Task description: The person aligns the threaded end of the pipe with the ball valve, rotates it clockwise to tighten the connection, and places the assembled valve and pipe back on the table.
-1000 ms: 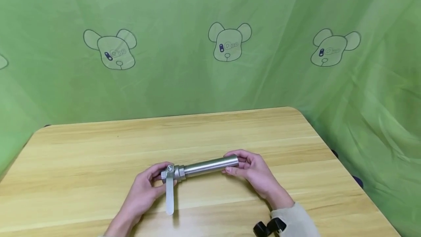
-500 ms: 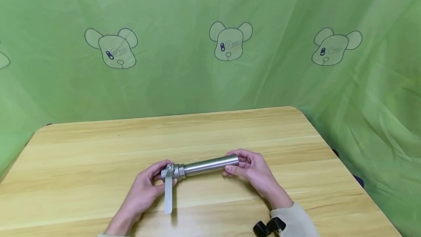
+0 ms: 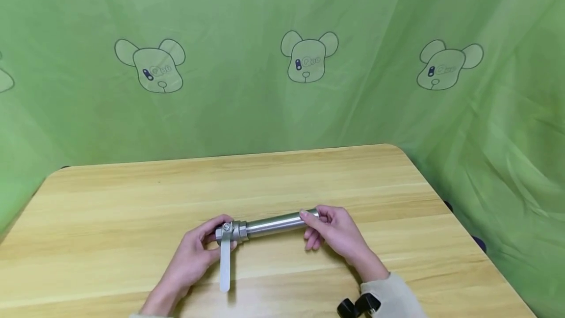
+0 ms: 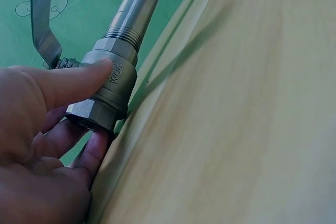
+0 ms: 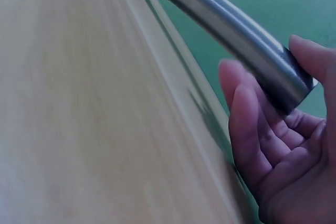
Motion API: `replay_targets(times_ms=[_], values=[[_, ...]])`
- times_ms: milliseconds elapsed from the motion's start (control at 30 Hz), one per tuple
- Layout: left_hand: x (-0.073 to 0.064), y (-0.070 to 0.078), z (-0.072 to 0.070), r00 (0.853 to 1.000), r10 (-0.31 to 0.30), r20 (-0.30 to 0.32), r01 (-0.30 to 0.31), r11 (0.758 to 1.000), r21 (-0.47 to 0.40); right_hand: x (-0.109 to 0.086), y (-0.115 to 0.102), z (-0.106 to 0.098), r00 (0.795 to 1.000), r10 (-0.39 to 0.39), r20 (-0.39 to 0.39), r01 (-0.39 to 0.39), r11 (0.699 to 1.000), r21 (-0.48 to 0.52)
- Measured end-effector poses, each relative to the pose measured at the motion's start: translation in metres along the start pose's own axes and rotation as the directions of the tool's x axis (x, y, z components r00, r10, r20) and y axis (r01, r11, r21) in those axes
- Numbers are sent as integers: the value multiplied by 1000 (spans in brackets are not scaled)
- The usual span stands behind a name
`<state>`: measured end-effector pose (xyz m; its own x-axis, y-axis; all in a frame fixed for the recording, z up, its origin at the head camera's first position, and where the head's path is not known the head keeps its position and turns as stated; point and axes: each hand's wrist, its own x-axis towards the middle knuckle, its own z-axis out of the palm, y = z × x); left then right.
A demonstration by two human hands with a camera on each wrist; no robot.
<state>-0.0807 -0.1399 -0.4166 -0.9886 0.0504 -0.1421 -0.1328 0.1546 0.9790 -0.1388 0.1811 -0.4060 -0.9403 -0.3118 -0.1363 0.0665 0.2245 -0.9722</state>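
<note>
A metal ball valve (image 3: 238, 231) with a long flat lever (image 3: 225, 269) is joined to a shiny steel pipe (image 3: 273, 225). My left hand (image 3: 194, 254) grips the valve at its outer end, the thumb lying across the lettered body in the left wrist view. Some pipe threads (image 4: 126, 34) show outside the valve's hex collar. At the other end, my right hand (image 3: 339, 233) holds the pipe, thumb on top and curled fingers (image 5: 247, 124) beneath. The lever points toward me. Valve and pipe appear raised off the table, slanting slightly up to the right.
The wood-grain table (image 3: 132, 210) has rounded far corners. Behind it and on the right hangs a green curtain (image 3: 238, 112) printed with bear heads. A black clip-like device (image 3: 359, 304) sits at my right sleeve (image 3: 393, 296).
My right thumb has moved from the pipe's near side onto its top, and the fingers have swung lower. The lever's tip has shifted slightly left. My left hand keeps its grip.
</note>
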Motion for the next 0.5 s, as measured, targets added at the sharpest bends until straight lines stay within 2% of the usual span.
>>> replay_targets(times_ms=[100, 300, 400, 500], values=[[0, 0, 1, 1000, 0, 4, 1, 1000, -6, -1, -1, 2, 999, 14, -33, -16, 999, -49], [0, 0, 3, 1000, 5, -8, -5, 1000, 20, -1, -3, 1, 995, -32, -94, 15, 984, -179], [0, 1, 3, 1000, 4, -15, -3, 999, 32, -1, -4, -3, 998, -41, -56, 32, 987, -156], [0, 0, 3, 1000, -4, -22, 5, 999, 38, -1, -2, -7, 999, -42, 2, 42, 996, -79]])
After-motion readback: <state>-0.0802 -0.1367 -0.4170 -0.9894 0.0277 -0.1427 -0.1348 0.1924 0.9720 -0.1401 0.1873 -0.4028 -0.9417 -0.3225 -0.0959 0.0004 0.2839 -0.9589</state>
